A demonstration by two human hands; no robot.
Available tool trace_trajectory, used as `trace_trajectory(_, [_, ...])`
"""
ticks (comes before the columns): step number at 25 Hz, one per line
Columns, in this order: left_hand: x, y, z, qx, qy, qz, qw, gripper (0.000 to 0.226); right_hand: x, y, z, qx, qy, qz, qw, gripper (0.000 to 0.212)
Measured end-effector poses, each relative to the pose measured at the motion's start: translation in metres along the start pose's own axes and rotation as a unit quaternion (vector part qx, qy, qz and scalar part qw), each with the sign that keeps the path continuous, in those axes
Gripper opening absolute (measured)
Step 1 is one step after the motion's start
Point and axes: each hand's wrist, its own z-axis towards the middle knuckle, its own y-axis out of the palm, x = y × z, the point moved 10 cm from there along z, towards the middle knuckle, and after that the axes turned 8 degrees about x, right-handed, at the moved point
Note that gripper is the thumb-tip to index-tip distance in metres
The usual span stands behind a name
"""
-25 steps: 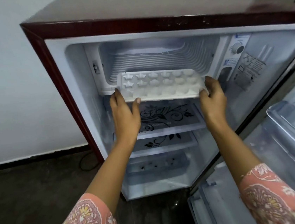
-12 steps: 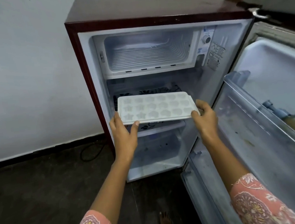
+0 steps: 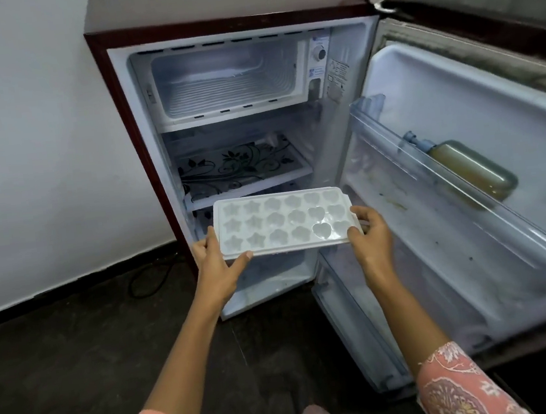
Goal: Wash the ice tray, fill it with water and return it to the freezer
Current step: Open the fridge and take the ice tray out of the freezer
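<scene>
1. Has drawn the ice tray (image 3: 283, 221) out of the freezer compartment (image 3: 226, 79) within the last second, bringing it down and nearer. Now holds it roughly level in front of the lower part of the open fridge, just below the floral glass shelf (image 3: 243, 169).
2. Grasps the tray's near-left corner with the left hand (image 3: 217, 271), thumb laid along the near edge and fingers curled up the left side.
3. Grasps the tray's right end with the right hand (image 3: 372, 239), thumb on the top rim and the other fingers wrapped round the end.
4. Leaves the freezer compartment at the top of the cabinet with its ribbed floor showing, well apart from both hands.
5. Shows star, flower and heart cells, all whitish. Cannot tell whether they hold ice or frost or are dry.
6. Likely means the fetching step is done, with washing, filling and returning still to do. No sink or tap in view, so probably calls for carrying the tray away.
7. Stands with the fridge door (image 3: 474, 252) swung wide to the right and a yellowish bottle (image 3: 471, 170) lying in its rack. Worth minding the rack edge near the right hand, and keeping the tray level in case of meltwater.
</scene>
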Motion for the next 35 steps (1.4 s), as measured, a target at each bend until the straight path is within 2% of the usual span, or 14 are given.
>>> trace_trajectory(1, [0.017,0.025,-0.024,-0.055,0.013,0.001,0.998,0.071,0.008,-0.051,-0.016,0.043,0.01,-0.01,0.999,0.031])
trace_trajectory(7, [-0.008,0.027,-0.043,-0.049,-0.038,0.007,0.998,0.082,0.027,-0.059,-0.037,0.022,0.004,-0.037,0.999,0.03])
trace_trajectory(12, [0.015,0.054,-0.087,-0.064,-0.023,-0.018,0.998,0.093,0.041,-0.119,-0.061,0.05,0.013,-0.043,0.998,0.031])
trace_trajectory(20, [0.048,0.105,-0.185,-0.139,-0.022,-0.022,0.99,0.096,0.081,-0.239,-0.124,0.136,0.066,-0.054,0.987,0.03])
trace_trajectory(29, [0.09,0.169,-0.28,-0.236,0.029,-0.058,0.97,0.08,0.122,-0.363,-0.192,0.208,0.146,-0.066,0.965,0.031])
trace_trajectory(35, [0.119,0.236,-0.331,-0.335,0.051,-0.089,0.937,0.075,0.144,-0.444,-0.228,0.287,0.189,-0.084,0.935,0.039])
